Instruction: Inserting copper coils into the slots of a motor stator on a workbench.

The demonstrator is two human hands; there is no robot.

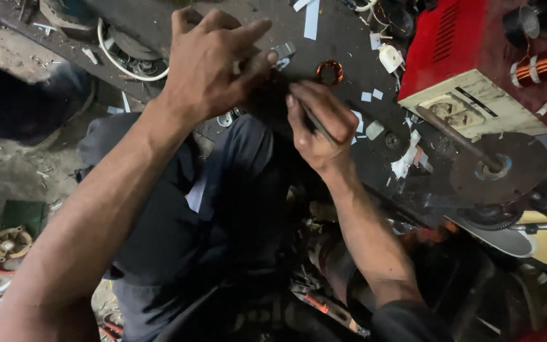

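Under both hands (267, 88), a dark workpiece (270, 101), mostly hidden, indistinct.

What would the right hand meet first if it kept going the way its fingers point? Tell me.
Likely the left hand: the right hand, gripping a thin dark tool, points up-left toward it, with a dark part between. Depth is unclear.

The left hand (207, 63) presses down on a dark part at the edge of the dark worktop (337, 38), fingers spread. The right hand (318, 130) pinches a thin dark tool (314, 120) just beside it. A copper wire coil (329, 72) lies near, among white paper scraps (406, 158), before a red box (470, 50).
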